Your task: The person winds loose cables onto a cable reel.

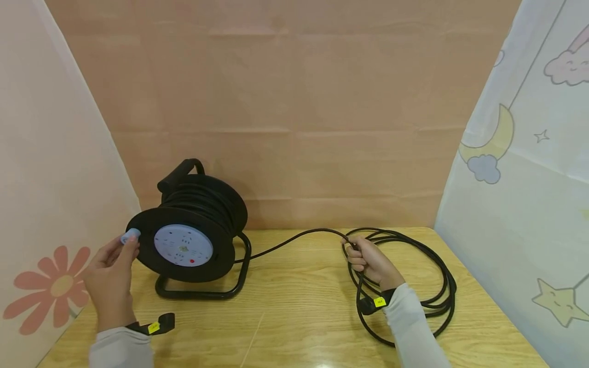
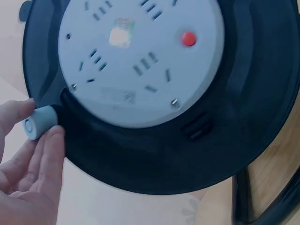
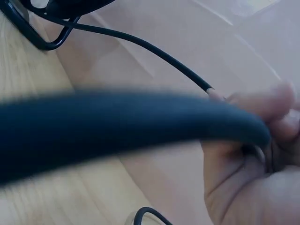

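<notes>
A black cable reel (image 1: 193, 230) stands on its tube frame at the left of the table, with black cable wound on its drum and a pale socket face (image 2: 140, 61) bearing a red button. My left hand (image 1: 112, 276) pinches the light blue crank knob (image 2: 41, 122) at the reel's rim between thumb and fingers. From the low right side of the reel a black cable (image 1: 294, 236) runs to my right hand (image 1: 374, 261), whose fingers curl round it. In the right wrist view a blurred stretch of that cable crosses close to the camera.
Loose loops of cable (image 1: 450, 286) lie on the wooden table (image 1: 285, 317) around and beyond the right hand. The reel's carry handle (image 1: 177, 175) rises at its back. A peach backdrop (image 1: 294, 128) closes the rear, with printed sheets (image 1: 520, 204) at both sides.
</notes>
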The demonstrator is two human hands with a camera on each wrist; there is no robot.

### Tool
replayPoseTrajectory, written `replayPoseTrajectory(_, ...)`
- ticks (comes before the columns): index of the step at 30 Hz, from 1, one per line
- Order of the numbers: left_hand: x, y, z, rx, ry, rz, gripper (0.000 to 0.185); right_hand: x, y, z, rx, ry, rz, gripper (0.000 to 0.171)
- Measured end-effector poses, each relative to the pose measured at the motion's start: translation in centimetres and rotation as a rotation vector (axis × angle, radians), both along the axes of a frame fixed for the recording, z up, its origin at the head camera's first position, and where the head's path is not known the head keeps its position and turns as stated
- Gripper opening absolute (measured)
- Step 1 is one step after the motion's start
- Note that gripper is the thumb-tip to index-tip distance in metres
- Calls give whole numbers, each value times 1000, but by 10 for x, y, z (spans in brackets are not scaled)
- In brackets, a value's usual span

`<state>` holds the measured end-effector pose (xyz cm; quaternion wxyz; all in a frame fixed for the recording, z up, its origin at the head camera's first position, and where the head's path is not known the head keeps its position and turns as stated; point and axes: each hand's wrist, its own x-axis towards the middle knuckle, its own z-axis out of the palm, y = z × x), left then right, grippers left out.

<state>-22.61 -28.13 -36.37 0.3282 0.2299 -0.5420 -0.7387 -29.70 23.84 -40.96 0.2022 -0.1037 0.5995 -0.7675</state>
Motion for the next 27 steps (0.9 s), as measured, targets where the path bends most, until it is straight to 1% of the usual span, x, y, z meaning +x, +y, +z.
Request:
replayPoseTrajectory(2, 0, 3, 0, -69, -21, 41, 54, 1, -1, -1, 48, 5, -17, 28)
replayPoseTrajectory(3, 0, 5, 1, -85, -26, 58, 54, 1, -2, -1, 54, 1, -19, 28)
replayPoseTrajectory(5, -1, 9, 2, -115, -15, 84, 52, 1, -2, -3, 36, 0, -1, 28)
replayPoseTrajectory(7, -2, 12, 3, -151, 10, 96, 50, 1, -3, -3, 0, 1, 26, 24)
replayPoseTrajectory(9, -3, 15, 5, -176, 54, 101, 48, 0, -4, -4, -28, 17, 51, 22)
replayPoseTrajectory(11, -4, 17, 6, -203, 98, 101, 46, -1, -6, -6, -11, 43, 55, 22)
replayPoseTrajectory(14, -3, 21, 8, -195, 140, 91, 44, -3, -10, -9, 56, 70, 24, 25)
replayPoseTrajectory(17, -2, 24, 11, -163, 151, 75, 42, -3, -13, -12, 120, 69, -4, 29)
replayPoseTrajectory(20, -3, 27, 13, -127, 166, 57, 42, -3, -14, -13, 158, 55, -28, 32)
replayPoseTrajectory(23, -4, 31, 13, -111, 196, 49, 41, -3, -15, -13, 142, 41, -52, 32)
replayPoseTrajectory(25, -5, 33, 13, -111, 218, 43, 40, -3, -15, -12, 89, 33, -63, 31)
replayPoseTrajectory(27, -6, 35, 13, -136, 227, 44, 39, -2, -15, -10, 21, 27, -63, 30)
